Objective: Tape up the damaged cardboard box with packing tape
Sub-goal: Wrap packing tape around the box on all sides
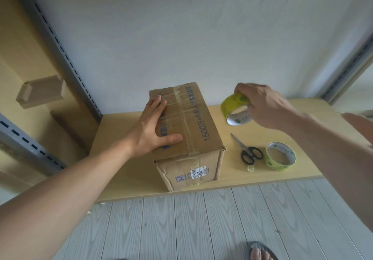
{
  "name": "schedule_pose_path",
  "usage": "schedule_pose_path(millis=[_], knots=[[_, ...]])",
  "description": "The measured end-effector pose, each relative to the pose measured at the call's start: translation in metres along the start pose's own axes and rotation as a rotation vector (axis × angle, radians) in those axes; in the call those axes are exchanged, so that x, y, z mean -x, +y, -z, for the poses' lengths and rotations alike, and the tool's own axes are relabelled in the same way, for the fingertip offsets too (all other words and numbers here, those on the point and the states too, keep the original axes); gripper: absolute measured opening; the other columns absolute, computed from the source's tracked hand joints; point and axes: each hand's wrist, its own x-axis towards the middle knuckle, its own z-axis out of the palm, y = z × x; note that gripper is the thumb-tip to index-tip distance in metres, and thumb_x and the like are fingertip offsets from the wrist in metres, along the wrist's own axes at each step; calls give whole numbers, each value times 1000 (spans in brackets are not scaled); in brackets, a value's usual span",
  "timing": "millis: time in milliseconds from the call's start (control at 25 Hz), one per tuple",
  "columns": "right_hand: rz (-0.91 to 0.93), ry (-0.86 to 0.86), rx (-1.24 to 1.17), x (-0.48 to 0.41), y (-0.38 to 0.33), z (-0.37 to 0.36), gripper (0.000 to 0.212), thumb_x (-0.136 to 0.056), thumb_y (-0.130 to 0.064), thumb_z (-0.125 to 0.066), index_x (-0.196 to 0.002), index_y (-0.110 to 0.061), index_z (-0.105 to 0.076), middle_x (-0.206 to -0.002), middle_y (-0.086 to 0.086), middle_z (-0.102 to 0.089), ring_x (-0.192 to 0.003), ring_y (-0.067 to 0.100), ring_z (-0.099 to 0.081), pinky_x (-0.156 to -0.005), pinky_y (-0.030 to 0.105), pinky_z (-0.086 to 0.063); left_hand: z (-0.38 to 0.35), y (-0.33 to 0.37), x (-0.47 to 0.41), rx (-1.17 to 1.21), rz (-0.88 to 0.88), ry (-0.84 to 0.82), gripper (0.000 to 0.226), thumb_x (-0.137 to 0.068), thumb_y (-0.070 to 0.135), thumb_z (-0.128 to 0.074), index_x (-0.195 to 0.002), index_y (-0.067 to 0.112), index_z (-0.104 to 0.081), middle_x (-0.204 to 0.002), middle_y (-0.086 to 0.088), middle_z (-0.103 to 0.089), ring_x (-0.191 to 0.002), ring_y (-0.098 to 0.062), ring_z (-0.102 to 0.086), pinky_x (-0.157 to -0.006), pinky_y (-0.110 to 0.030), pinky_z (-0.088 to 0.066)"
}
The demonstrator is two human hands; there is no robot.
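Right hand [260,104] pinches tape roll [237,108], right of box [185,130]; left hand [155,130] spread flat atop; seam runs frame-vertical.

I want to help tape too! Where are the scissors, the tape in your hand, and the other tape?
scissors [248,152], head view, on the black handles.
held tape roll [234,104], head view, on its yellow-green outer band.
second tape roll [281,165], head view, on its outer side wall.

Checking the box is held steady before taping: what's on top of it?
The left hand lies flat on the cardboard box top, over old clear tape along the centre seam. Print beneath the palm is hidden; the contents can't be seen.
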Motion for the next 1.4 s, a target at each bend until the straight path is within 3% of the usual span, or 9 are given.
schedule_pose_path(millis=[240,440,600,840,1040,1160,1240,1320,1400], knots=[[-186,-167,-224,17,9,-60,21,-92,4,-50,-96,-17,-52,-75,-4,-59,-63,19,-55,-48,25,-38,3,3,4,-63,-6,-30,135,-59,96,-52,-163,25,-4,-169,13,12,-152,0,15,-125,-34,1],[-287,-131,-357,19,-6,-88,28,-93,0,-45,-99,-25,-54,-81,3,-67,-69,19,-59,-53,27,-43,25,71,-4,-452,307,-125,135,-63,102,-5,-148,4,-41,-168,-17,-5,-153,-33,-23,-122,-52,-20],[-313,-135,-368,21,-7,-91,24,-96,-3,-49,-101,-26,-54,-88,5,-66,-74,18,-60,-52,25,-41,-29,94,-5,-412,472,-10,122,-68,97,1,-161,16,7,-165,-24,19,-152,-47,13,-116,-70,-16],[-295,6,-474,12,-34,-83,38,-86,6,-42,-112,-19,-56,-79,-6,-66,-82,22,-66,-66,31,-52,-14,56,4,-120,442,175,79,-97,73,-20,-162,30,-5,-170,-8,6,-156,-29,11,-121,-58,-14],[-211,134,-518,-1,-76,-74,21,-85,-9,-61,-93,-26,-51,-72,-11,-55,-64,6,-50,-57,13,-36,14,-15,28,181,321,329,82,-91,79,-33,-154,27,-35,-157,-1,-41,-147,-23,-35,-119,-55,-30],[-72,152,-570,-12,-116,-69,22,-83,-8,-60,-93,-26,-51,-77,-4,-56,-59,3,-47,-56,19,-35,10,-53,45,534,296,303,84,-92,78,-42,-152,18,-41,-156,-8,-45,-146,-27,-40,-122,-57,-26],[-44,121,-583,-13,-135,-75,23,-85,-6,-57,-101,-22,-53,-78,-3,-55,-61,10,-46,-56,24,-33,5,-35,59,725,424,252,77,-96,72,-34,-152,19,-40,-157,0,-43,-144,-19,-41,-124,-43,-24],[-82,46,-574,-9,-141,-85,25,-87,-6,-56,-107,-22,-52,-84,-3,-57,-71,18,-49,-55,24,-32,-5,-23,54,778,548,30,79,-93,79,-15,-149,30,-44,-152,8,-46,-138,-12,-43,-121,-38,-21],[-175,-24,-592,-5,-137,-92,29,-89,-8,-55,-114,-22,-52,-93,-1,-60,-79,21,-54,-51,14,-35,-11,-17,37,772,669,-75,89,-84,89,-20,-139,29,-55,-142,3,-57,-131,-16,-50,-116,-46,-27]])
